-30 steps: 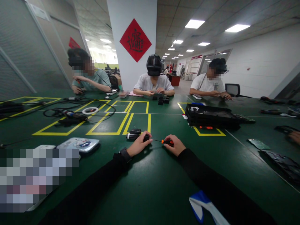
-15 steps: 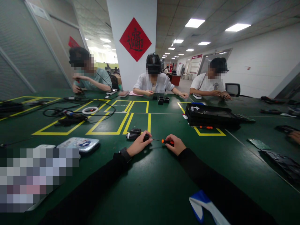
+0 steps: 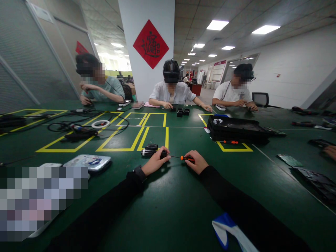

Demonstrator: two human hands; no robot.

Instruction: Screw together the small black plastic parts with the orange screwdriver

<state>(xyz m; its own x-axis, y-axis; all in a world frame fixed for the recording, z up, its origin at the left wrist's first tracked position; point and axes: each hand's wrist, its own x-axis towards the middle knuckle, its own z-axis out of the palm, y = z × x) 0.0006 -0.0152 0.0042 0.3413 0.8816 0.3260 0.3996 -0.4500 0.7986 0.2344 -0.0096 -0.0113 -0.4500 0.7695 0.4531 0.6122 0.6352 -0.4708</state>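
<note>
My left hand [image 3: 155, 163] rests on the green table [image 3: 168, 206] with its fingers closed round a small black part [image 3: 164, 153]. My right hand [image 3: 196, 161] is closed on a small orange-handled screwdriver [image 3: 187, 158]. The screwdriver's thin shaft runs left, and its tip meets the black part. Two more small black cylindrical parts [image 3: 149, 149] lie just behind my left hand, beside a yellow tape line.
A phone [image 3: 88, 162] lies at the left. Cables with a white tape ring [image 3: 100, 124] sit at the far left, a black case [image 3: 236, 130] and a second orange screwdriver [image 3: 231, 142] at the right. Three people sit across the table. Another person's hand [image 3: 330, 151] shows at the right edge.
My hands, the screwdriver and the black part stay where they were. The person opposite has stretched an arm out over the table.
</note>
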